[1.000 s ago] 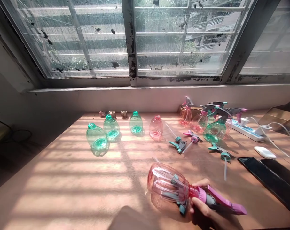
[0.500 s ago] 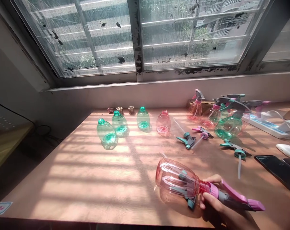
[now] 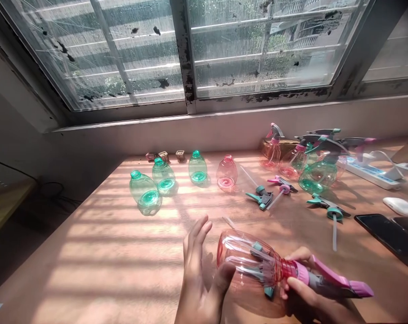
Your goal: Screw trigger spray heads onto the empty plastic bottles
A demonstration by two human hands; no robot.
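My right hand grips the neck of a pink spray bottle lying on its side above the table, its pink and grey trigger head pointing right. Teal parts show through the clear pink body. My left hand is beside the bottle's base, fingers spread, the thumb resting against the bottle's side. Farther back on the wooden table stand three empty teal bottles and one empty pink bottle without heads.
Loose trigger heads with dip tubes lie mid-table right. Assembled spray bottles cluster at the back right, by a power strip. A phone and a white object lie at the right edge. Small brown cubes sit near the wall.
My left hand has come into view from below and reached the pink bottle's base. The right hand still holds the bottle in much the same place.
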